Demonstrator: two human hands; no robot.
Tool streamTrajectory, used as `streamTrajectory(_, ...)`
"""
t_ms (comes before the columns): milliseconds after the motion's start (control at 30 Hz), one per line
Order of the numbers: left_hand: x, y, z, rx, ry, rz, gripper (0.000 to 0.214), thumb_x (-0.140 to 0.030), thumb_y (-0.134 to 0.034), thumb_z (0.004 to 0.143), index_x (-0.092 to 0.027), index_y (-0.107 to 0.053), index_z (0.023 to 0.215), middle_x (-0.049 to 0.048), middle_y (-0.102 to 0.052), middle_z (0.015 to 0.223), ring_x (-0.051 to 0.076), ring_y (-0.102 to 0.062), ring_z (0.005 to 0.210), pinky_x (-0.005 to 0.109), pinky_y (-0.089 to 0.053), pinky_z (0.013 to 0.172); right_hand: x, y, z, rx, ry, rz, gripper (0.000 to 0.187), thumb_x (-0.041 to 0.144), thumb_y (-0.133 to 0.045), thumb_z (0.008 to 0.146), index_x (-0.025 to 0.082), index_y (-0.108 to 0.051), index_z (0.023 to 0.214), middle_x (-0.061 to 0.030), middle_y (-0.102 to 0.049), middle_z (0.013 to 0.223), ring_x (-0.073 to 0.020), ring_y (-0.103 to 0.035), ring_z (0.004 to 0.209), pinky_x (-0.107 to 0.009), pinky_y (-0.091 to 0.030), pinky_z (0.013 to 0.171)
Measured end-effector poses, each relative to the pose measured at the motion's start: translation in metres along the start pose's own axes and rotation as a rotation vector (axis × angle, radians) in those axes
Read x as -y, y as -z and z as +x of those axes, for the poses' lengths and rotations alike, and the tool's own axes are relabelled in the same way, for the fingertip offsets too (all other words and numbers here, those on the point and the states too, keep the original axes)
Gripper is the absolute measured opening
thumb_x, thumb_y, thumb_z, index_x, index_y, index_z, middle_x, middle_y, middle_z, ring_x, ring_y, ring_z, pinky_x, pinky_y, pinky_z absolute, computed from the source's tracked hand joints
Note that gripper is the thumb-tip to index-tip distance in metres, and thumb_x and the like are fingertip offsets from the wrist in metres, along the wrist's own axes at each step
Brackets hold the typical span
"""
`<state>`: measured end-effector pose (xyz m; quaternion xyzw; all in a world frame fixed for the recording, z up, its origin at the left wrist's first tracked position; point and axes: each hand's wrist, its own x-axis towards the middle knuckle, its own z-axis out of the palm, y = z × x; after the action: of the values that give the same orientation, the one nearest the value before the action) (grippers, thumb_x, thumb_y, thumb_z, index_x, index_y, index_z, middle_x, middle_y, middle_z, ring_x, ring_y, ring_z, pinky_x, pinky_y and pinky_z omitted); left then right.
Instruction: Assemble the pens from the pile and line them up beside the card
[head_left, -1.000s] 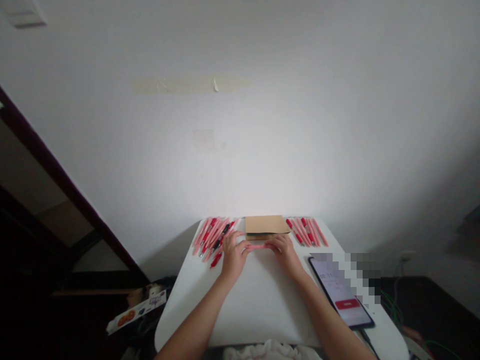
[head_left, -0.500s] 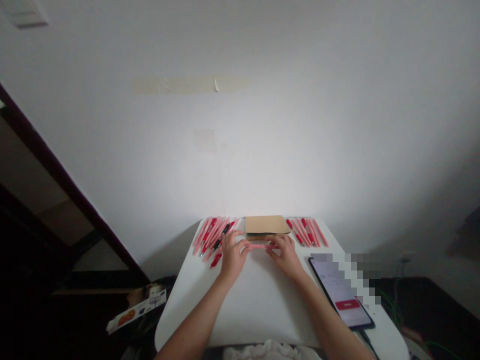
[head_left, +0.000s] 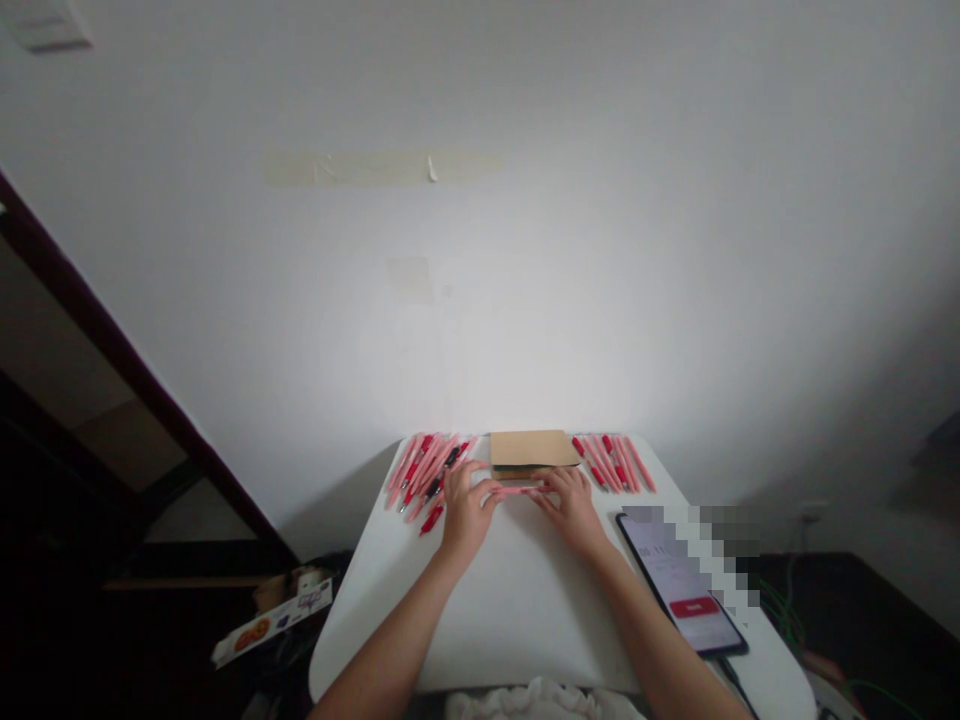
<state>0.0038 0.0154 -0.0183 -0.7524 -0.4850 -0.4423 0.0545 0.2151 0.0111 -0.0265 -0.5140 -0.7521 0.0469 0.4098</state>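
Note:
A pink pen point(head_left: 517, 491) is held level between both hands, just above the white table point(head_left: 517, 610). My left hand point(head_left: 466, 512) pinches its left end and my right hand point(head_left: 573, 508) pinches its right end. The pen hangs in front of a flat brown cardboard box point(head_left: 531, 450) at the table's far edge. A heap of pink and red pens point(head_left: 427, 468) lies left of the box, close to my left hand. A neater row of pink and red pens point(head_left: 613, 463) lies to the box's right.
A phone point(head_left: 681, 588) with a lit screen lies on the table's right side, near my right forearm. A plain white wall rises right behind the table. On the dark floor to the left lies a printed carton point(head_left: 274, 618).
Both hands stay on the pink pen. My right hand has shifted slightly left along it, bringing the hands a little closer together.

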Motion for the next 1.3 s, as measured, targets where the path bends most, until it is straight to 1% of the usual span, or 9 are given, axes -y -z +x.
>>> streamTrajectory(100,0.0000,-0.0003,-0.0005,0.002,0.010,0.002,0.002,-0.024,-0.074,0.080,-0.024,-0.074,0.082,0.0069,-0.061,0.114,0.027,-0.053,0.114,0.052,-0.044,0.101,-0.0001,0.0005,0.0004,-0.007,-0.022,0.023,0.019,0.037,-0.061,0.090,0.026,-0.065,0.106,-0.0048,-0.068,0.099,-0.0244,-0.057,0.099,-0.043,-0.038,0.094)
streamTrajectory(233,0.0008,-0.0011,-0.0012,0.008,0.011,0.009,0.002,-0.026,-0.073,0.081,-0.025,-0.074,0.082,0.0066,-0.061,0.115,0.027,-0.053,0.114,0.051,-0.044,0.101,0.0003,0.0013,0.0009,0.005,-0.001,0.003,0.012,0.037,-0.060,0.091,0.026,-0.065,0.092,-0.0031,-0.069,0.094,-0.0243,-0.056,0.099,-0.043,-0.036,0.095)
streamTrajectory(400,0.0006,-0.0007,-0.0009,0.011,0.004,0.002,0.004,-0.026,-0.075,0.079,-0.025,-0.074,0.084,0.0070,-0.061,0.115,0.027,-0.053,0.114,0.052,-0.043,0.102,0.0003,0.0008,0.0006,-0.003,-0.002,-0.007,0.021,0.045,-0.059,0.092,0.027,-0.067,0.086,-0.0033,-0.068,0.088,-0.0247,-0.056,0.096,-0.044,-0.036,0.095)
streamTrajectory(600,-0.0002,0.0000,-0.0006,0.008,0.013,0.024,0.003,-0.027,-0.072,0.082,-0.026,-0.074,0.084,0.0064,-0.061,0.114,0.027,-0.053,0.114,0.055,-0.040,0.104,-0.0040,-0.0028,-0.0004,-0.054,-0.057,0.060,0.027,0.045,-0.063,0.088,0.024,-0.064,0.105,-0.0064,-0.068,0.098,-0.0241,-0.060,0.095,-0.042,-0.042,0.091)
streamTrajectory(767,0.0002,-0.0003,-0.0007,0.006,0.009,0.022,0.003,-0.027,-0.072,0.082,-0.025,-0.074,0.083,0.0068,-0.061,0.114,0.027,-0.054,0.113,0.054,-0.041,0.104,-0.0031,-0.0017,0.0006,-0.008,-0.017,0.048,0.017,0.042,-0.061,0.090,0.025,-0.065,0.091,-0.0043,-0.069,0.093,-0.0244,-0.059,0.096,-0.043,-0.040,0.093)
streamTrajectory(967,-0.0006,0.0004,-0.0005,0.004,-0.008,0.006,0.003,-0.026,-0.073,0.081,-0.024,-0.074,0.084,0.0068,-0.062,0.112,0.026,-0.055,0.112,0.055,-0.042,0.103,-0.0010,-0.0008,0.0015,-0.009,-0.021,-0.004,0.030,0.046,-0.052,0.096,0.025,-0.066,0.079,-0.0040,-0.067,0.082,-0.0238,-0.057,0.091,-0.040,-0.039,0.089)
streamTrajectory(1033,-0.0010,0.0008,-0.0005,0.006,-0.008,0.006,0.003,-0.026,-0.072,0.082,-0.025,-0.074,0.084,0.0069,-0.062,0.112,0.027,-0.054,0.112,0.055,-0.042,0.103,-0.0020,-0.0011,0.0013,-0.005,-0.022,0.018,0.029,0.048,-0.054,0.095,0.026,-0.067,0.082,-0.0041,-0.067,0.083,-0.0240,-0.057,0.092,-0.040,-0.039,0.089)
streamTrajectory(1133,-0.0010,0.0012,-0.0006,0.007,0.002,0.015,0.004,-0.028,-0.071,0.083,-0.025,-0.074,0.084,0.0067,-0.063,0.112,0.027,-0.055,0.113,0.054,-0.042,0.103,-0.0041,-0.0021,0.0006,-0.022,-0.029,0.069,0.024,0.049,-0.062,0.090,0.026,-0.067,0.094,-0.0042,-0.069,0.092,-0.0248,-0.058,0.097,-0.041,-0.039,0.091)
streamTrajectory(1300,0.0004,0.0006,-0.0002,0.007,0.004,0.012,0.004,-0.028,-0.072,0.082,-0.024,-0.073,0.083,0.0064,-0.063,0.111,0.027,-0.054,0.112,0.053,-0.041,0.102,-0.0052,-0.0039,0.0003,-0.034,-0.044,0.082,0.020,0.043,-0.062,0.090,0.024,-0.065,0.087,-0.0034,-0.069,0.088,-0.0233,-0.059,0.093,-0.041,-0.038,0.093)
